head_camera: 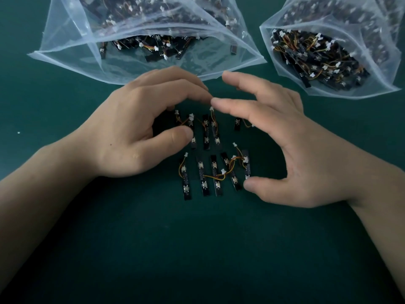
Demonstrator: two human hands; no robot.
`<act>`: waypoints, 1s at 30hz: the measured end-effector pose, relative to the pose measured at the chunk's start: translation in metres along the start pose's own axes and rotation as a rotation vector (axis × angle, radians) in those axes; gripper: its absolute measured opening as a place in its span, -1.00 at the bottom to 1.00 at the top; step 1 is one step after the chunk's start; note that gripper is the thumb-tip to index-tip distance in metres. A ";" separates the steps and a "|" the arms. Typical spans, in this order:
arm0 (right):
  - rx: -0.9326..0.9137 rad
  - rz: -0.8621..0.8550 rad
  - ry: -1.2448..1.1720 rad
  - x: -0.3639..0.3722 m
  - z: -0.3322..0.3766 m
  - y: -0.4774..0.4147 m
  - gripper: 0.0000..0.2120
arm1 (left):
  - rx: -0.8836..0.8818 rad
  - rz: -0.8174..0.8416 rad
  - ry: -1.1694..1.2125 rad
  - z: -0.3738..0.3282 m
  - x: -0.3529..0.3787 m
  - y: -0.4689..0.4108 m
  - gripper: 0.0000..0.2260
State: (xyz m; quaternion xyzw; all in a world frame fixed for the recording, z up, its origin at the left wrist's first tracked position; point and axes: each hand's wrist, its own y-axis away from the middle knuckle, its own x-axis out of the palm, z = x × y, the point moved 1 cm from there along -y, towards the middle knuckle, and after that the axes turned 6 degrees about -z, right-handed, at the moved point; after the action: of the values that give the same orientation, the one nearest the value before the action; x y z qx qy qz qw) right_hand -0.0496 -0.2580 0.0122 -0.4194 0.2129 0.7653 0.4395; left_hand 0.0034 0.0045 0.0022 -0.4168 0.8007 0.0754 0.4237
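Your left hand's [131,132] fingers [192,88] are arched and a little apart over the upper row of circuit strips [206,137], and they clamp on nothing that shows. The thumb tip sits against the strip at the row's 9 o'clock end. Your right hand's [302,150] fingers [252,106] are stretched out and spread. The forefinger tip almost meets your left forefinger at 12 o'clock above the strips. The right thumb tip touches the strip at the 3 o'clock end of the lower row [205,181]. Together your two hands form a ring around the strips.

The strips lie flat on the green tabletop [197,249] in two rough rows, each running about 12 to 6 o'clock. Their yellow and orange wires cross between neighbours. One lone strip [237,123] lies at 2 o'clock from the group, under your right fingers, which hide part of its wire.

Beyond your hands, at 11 o'clock, an open clear plastic bag [72,40] holds many more strips, and its mouth faces you. A second clear bag [285,69], also full of strips, lies at 1 o'clock, well apart from the first. Your left knuckles cover the near edge of the first bag.
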 end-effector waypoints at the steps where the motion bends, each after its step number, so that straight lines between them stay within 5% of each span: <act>1: -0.004 0.004 0.008 0.000 0.000 -0.001 -0.02 | -0.005 -0.001 0.002 0.000 0.000 0.000 -0.54; 7: -0.019 -0.008 -0.007 0.001 -0.002 0.001 -0.05 | -0.053 -0.075 0.062 0.001 0.001 0.000 -0.60; 15: 0.118 -0.433 0.044 -0.003 -0.022 -0.006 -0.68 | -0.223 -0.282 0.116 0.010 0.006 0.000 -0.67; 30: 0.078 -0.303 0.117 0.005 -0.021 -0.021 -0.60 | -0.236 -0.250 0.079 0.002 0.005 0.000 -0.69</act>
State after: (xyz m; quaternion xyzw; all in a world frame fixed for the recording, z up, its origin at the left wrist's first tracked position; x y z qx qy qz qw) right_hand -0.0234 -0.2597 -0.0027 -0.4732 0.2018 0.6556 0.5528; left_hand 0.0030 0.0019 -0.0028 -0.5625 0.7443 0.0991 0.3460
